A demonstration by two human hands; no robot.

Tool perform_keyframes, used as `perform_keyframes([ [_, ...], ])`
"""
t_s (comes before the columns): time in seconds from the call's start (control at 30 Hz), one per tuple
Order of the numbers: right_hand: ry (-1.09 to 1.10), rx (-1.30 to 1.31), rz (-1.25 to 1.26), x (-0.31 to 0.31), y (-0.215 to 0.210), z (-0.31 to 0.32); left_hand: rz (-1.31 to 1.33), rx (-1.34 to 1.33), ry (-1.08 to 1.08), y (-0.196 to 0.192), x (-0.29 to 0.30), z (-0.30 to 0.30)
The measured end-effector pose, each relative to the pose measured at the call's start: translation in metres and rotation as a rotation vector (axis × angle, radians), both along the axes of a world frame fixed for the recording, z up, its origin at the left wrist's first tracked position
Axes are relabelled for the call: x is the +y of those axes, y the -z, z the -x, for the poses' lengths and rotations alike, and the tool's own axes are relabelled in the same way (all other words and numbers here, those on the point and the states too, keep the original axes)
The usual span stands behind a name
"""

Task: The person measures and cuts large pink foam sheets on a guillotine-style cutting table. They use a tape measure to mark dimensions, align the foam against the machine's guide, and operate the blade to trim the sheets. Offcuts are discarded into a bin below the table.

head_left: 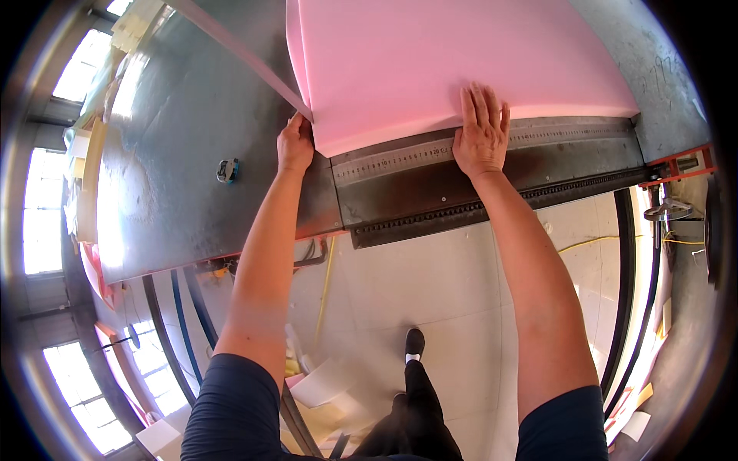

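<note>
A large pink foam block (pixel 446 61) lies on the metal table, its near edge running along a steel ruler strip (pixel 384 163). My right hand (pixel 483 134) lies flat over that edge, fingers stretched onto the foam and palm over the ruler. Beside the block's near left corner, my left hand (pixel 294 146) is closed, with its fingers curled and partly hidden. What it grips, if anything, does not show. A thin, straight pinkish-grey strip (pixel 242 55) slants down from the upper left and ends at this hand and the foam corner.
Left of the foam, a small tape measure (pixel 227 170) rests on the grey metal tabletop (pixel 184 207). A chain-like track (pixel 430 217) runs along the table's near edge. Red metal brackets (pixel 684 164) stick out at right. Foam offcuts (pixel 327 384) lie on the floor at lower left.
</note>
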State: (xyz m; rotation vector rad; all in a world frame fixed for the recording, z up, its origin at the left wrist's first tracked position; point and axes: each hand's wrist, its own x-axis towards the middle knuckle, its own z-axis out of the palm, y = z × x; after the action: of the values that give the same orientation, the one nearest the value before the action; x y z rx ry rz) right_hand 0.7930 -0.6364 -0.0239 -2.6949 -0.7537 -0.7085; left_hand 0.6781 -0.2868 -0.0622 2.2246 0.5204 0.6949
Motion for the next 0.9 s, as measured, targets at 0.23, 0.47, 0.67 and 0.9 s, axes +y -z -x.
perform_keyframes([
  [0.23,0.001,-0.016,-0.019,0.001,0.003,0.001,0.145,-0.105,0.057,0.023,0.019,-0.006],
  [0.47,-0.001,-0.019,-0.017,0.0,0.004,0.002,0.396,-0.203,0.12,0.027,0.024,-0.013],
  [0.67,0.019,-0.02,0.008,0.001,0.007,0.003,0.712,-0.281,0.115,0.004,0.01,-0.003],
  [0.9,0.015,-0.023,-0.004,0.001,0.007,0.004,0.892,-0.308,0.047,-0.021,-0.002,0.006],
])
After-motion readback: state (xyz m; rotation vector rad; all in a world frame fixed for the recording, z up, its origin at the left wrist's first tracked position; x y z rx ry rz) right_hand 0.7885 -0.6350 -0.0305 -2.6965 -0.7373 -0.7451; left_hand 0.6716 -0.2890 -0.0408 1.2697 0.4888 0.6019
